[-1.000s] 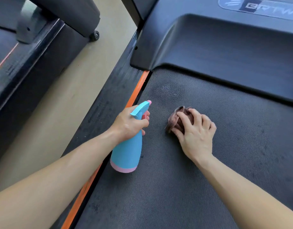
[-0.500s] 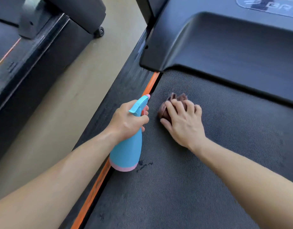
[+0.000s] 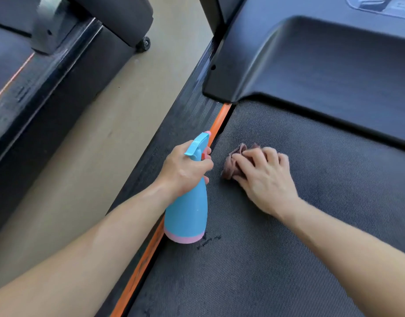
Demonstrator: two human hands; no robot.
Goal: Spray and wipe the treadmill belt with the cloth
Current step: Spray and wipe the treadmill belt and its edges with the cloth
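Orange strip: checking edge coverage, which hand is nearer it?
Left. The left hand holds the bottle beside the strip; the right hand presses the cloth farther in.

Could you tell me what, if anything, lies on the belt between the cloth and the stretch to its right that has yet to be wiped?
Nothing visible does. The right hand presses the cloth flat on the treadmill belt, which shows bare to the right. The spray bottle, held in the left hand, sits on the cloth's other side, by the orange strip.
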